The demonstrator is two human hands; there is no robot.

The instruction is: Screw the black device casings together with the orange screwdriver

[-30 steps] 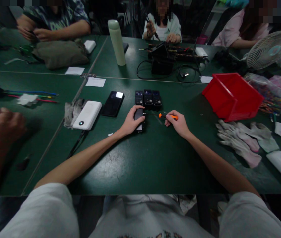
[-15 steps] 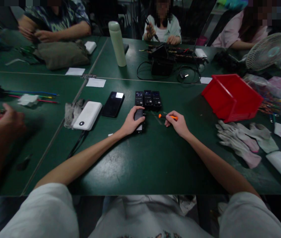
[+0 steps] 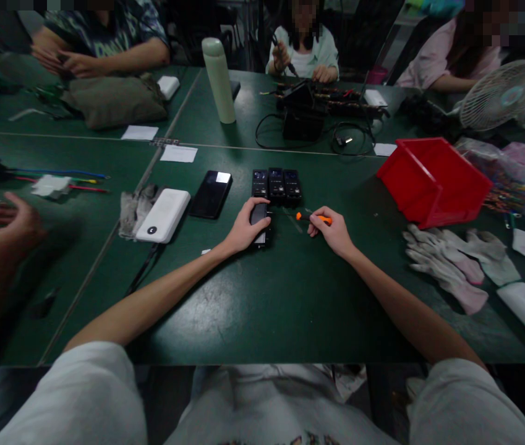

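My left hand (image 3: pixel 245 228) is wrapped round a black boxy device (image 3: pixel 260 237) on the green table, partly covering it. In my right hand (image 3: pixel 331 231) is an orange-handled screwdriver (image 3: pixel 321 219), pinched by the handle and pointing left toward the device. Its shaft is thin and hard to make out, so contact with the device cannot be told. Three similar black devices (image 3: pixel 276 184) stand side by side just beyond my left hand. A black phone (image 3: pixel 211 194) and a white power bank (image 3: pixel 164 216) lie to the left.
A red bin (image 3: pixel 433 182) and grey gloves (image 3: pixel 448 262) are on the right. A green bottle (image 3: pixel 219 80) stands farther back. Another person's hand (image 3: pixel 0 232) is at the left edge. People sit across the table (image 3: pixel 243 309), near black equipment and a fan (image 3: pixel 501 96).
The other person's hand at the left edge has shifted slightly and its fingers are posed differently. My own hands look nearly unmoved.
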